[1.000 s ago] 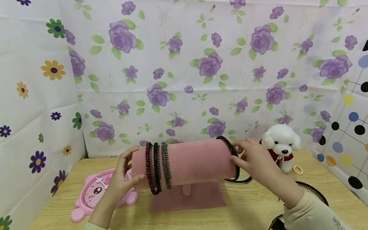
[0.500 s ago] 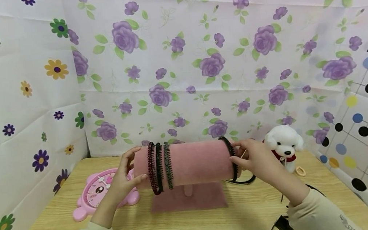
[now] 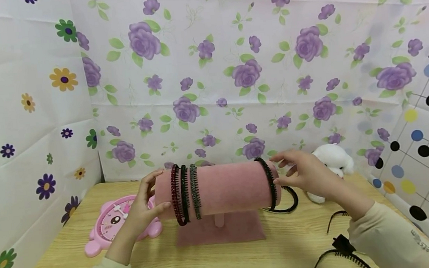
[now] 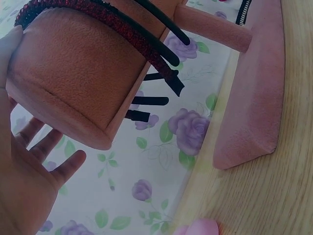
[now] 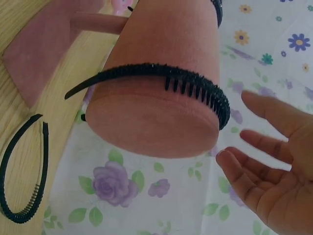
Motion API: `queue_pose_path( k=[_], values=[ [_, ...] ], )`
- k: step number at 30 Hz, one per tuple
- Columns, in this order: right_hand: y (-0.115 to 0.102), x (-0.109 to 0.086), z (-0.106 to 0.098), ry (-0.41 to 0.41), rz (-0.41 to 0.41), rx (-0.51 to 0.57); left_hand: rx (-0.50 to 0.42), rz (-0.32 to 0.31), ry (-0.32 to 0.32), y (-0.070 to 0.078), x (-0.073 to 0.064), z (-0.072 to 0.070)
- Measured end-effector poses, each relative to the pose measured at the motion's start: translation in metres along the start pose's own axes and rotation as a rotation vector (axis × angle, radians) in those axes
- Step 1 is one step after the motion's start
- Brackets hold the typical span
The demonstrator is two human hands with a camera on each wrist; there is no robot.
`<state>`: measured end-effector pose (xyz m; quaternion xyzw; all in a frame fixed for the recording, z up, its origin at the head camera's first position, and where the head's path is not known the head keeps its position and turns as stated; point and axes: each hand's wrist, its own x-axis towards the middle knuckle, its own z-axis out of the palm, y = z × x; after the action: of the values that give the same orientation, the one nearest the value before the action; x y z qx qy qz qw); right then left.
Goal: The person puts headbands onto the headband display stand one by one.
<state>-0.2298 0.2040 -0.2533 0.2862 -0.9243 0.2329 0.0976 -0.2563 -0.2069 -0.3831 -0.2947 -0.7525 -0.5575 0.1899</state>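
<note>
A pink plush headband stand (image 3: pixel 227 188) stands on the table, its padded roll lying crosswise on a post. Toward the roll's left end sit a red beaded headband (image 3: pixel 174 193), a black headband (image 3: pixel 184 196) and a grey glittery one (image 3: pixel 194 191). My left hand (image 3: pixel 141 212) holds that end, thumb in front and fingers behind. Around the right end goes a black toothed headband (image 5: pixel 146 71), its open tips pointing down. Just right of it is my right hand (image 3: pixel 310 172), fingers spread loosely; the right wrist view shows a gap between fingertips and headband.
A pink cartoon clock (image 3: pixel 109 224) lies left of the stand. Behind my right hand sits a white plush dog (image 3: pixel 333 157). Black headbands lie on the table: one behind the roll's right end (image 3: pixel 293 197), others by my right forearm (image 3: pixel 353 256).
My right hand has let go of the black headband at the roll's right end and drawn off to the right, partly covering the plush dog. The left hand keeps its hold.
</note>
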Motion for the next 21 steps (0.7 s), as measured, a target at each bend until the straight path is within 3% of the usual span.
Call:
queue_pose_path(
  k=[5,10,21],
  values=[
    [0.008,0.004,0.004,-0.104,-0.092,-0.041,0.000,-0.007,0.001,-0.001,-0.001,0.000],
    [0.010,0.005,0.008,-0.187,-0.086,-0.100,0.000,-0.016,0.001,-0.002,-0.002,0.001],
    [0.005,0.010,0.013,-0.153,-0.084,-0.178,-0.004,-0.030,-0.004,0.000,-0.001,0.000]
  ],
)
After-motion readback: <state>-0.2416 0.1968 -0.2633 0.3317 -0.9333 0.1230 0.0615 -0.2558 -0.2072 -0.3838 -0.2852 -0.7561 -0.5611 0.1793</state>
